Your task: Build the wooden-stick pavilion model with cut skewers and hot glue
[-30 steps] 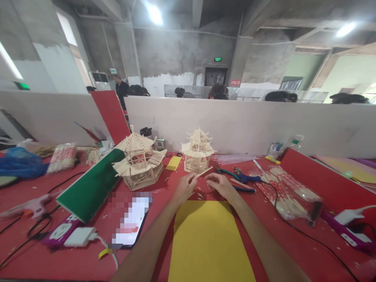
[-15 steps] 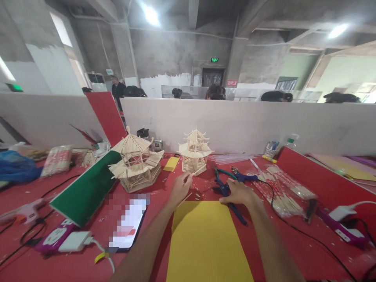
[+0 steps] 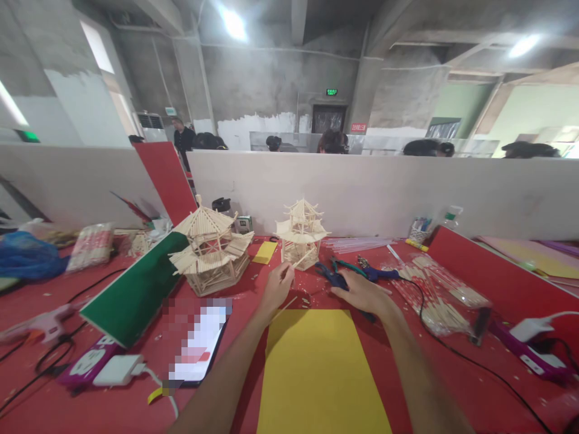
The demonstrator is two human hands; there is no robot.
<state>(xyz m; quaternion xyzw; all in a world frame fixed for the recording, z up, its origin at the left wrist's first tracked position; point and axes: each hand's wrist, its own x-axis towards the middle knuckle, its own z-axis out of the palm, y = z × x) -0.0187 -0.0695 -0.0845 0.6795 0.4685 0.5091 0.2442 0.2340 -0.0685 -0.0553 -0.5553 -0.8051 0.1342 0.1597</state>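
My left hand (image 3: 277, 286) is closed on a thin wooden stick (image 3: 300, 260), whose tip points toward the smaller stick pavilion (image 3: 302, 232). My right hand (image 3: 359, 292) is wrapped over the handles of dark blue pliers (image 3: 333, 277); their jaws point left, toward my left hand. Part of the handles is hidden under the palm. A yellow sheet (image 3: 319, 367) lies below both hands, with small stick pieces (image 3: 306, 301) at its top edge. To the left stands a larger stick pavilion (image 3: 210, 250).
A blue glue gun (image 3: 382, 273) with a black cable lies right of the pliers. Bagged sticks (image 3: 434, 295) are farther right. A phone (image 3: 201, 343) and green board (image 3: 136, 289) lie left. A white partition (image 3: 362, 193) stands behind.
My right hand has lifted the pliers off the table and turned them, bringing the jaws left toward my left hand. My left hand has barely moved and still has the stick.
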